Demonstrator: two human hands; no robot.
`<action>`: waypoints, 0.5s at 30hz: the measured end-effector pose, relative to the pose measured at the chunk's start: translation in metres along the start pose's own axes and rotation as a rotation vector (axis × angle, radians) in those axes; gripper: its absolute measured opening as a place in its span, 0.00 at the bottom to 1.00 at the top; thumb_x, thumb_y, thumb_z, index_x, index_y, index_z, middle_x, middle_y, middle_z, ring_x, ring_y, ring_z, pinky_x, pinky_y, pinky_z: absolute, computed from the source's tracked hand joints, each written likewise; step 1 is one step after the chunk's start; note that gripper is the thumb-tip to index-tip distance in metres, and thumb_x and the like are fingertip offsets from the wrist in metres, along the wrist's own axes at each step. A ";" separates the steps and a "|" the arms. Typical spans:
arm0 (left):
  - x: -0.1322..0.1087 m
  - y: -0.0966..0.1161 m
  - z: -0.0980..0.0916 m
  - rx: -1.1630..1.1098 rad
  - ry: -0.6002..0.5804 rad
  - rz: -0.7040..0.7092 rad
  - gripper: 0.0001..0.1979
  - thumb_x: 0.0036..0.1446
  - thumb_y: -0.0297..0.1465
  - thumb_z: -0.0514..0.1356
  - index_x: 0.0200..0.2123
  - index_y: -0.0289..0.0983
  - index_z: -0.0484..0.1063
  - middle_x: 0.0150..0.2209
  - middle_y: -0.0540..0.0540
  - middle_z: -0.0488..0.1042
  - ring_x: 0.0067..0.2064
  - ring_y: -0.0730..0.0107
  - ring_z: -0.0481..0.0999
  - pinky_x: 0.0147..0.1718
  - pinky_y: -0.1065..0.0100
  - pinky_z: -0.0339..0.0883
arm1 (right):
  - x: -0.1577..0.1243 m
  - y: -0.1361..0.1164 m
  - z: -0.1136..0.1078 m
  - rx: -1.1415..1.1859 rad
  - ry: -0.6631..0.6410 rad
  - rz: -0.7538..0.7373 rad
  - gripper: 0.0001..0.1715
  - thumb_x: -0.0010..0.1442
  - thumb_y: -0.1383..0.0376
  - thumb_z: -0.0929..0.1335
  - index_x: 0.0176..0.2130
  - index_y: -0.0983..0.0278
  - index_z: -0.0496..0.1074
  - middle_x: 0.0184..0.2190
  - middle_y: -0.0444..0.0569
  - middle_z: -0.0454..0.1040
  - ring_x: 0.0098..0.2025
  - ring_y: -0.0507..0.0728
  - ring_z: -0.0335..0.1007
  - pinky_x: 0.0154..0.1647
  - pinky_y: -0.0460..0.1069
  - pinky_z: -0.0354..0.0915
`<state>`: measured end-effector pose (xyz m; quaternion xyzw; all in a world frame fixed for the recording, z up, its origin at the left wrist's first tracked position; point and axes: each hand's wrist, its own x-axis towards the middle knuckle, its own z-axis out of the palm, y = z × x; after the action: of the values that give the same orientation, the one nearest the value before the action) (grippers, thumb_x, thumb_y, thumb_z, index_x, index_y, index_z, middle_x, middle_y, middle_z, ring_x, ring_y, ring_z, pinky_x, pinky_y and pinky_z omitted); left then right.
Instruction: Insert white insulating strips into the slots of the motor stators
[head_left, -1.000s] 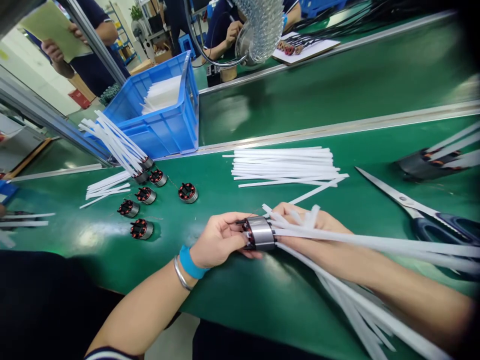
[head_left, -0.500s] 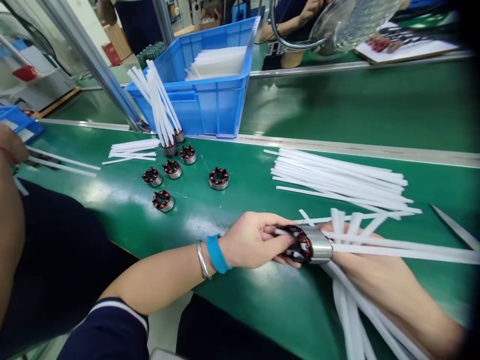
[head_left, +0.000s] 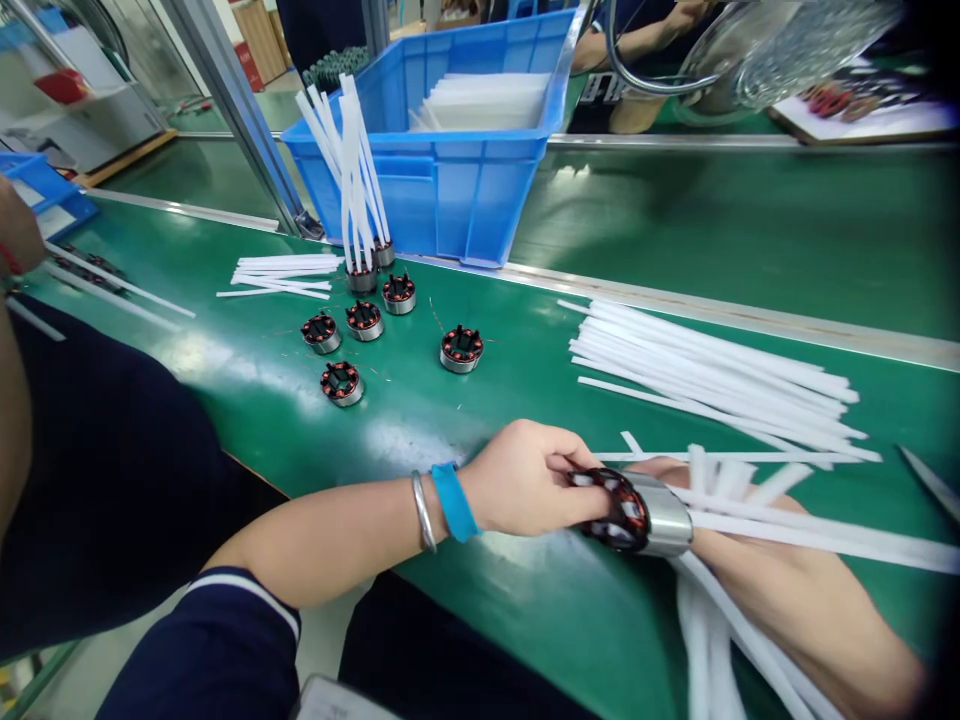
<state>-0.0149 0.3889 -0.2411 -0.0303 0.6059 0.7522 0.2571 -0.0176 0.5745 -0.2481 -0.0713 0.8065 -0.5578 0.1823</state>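
Note:
A metal stator ring [head_left: 664,515] with black and copper windings lies on its side between my hands, white strips [head_left: 810,535] running out of its right side. My left hand [head_left: 536,480], with a blue band and a silver bangle at the wrist, has its fingers pressed into the winding side. Behind the ring is my right hand [head_left: 757,530]; its fingers are mostly hidden by the ring and strips. More white strips hang down below it. Several similar stators, one of them [head_left: 461,349] standing alone, sit on the green table [head_left: 405,440].
A pile of white strips [head_left: 712,370] lies behind my hands. A blue bin [head_left: 480,195] holds white sheets. Upright strips [head_left: 356,180] stand in a stator. A pointed metal blade [head_left: 930,485] lies at the right. Another person's hand [head_left: 21,230] is at the far left.
The view has shifted, so the table items appear displaced. My left fingers have moved deeper onto the windings; the ring stays between my hands.

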 end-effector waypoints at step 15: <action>0.001 0.015 -0.008 -0.143 -0.259 -0.207 0.10 0.44 0.16 0.54 0.26 0.29 0.74 0.16 0.52 0.70 0.18 0.78 0.71 0.20 0.77 0.68 | -0.009 -0.003 -0.009 -0.060 -0.022 0.035 0.11 0.50 0.55 0.68 0.24 0.58 0.69 0.28 0.46 0.71 0.28 0.58 0.67 0.30 0.51 0.64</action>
<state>-0.0238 0.3799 -0.2301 -0.0135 0.5065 0.7606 0.4060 -0.0134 0.5841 -0.2402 -0.0689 0.8219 -0.5295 0.1985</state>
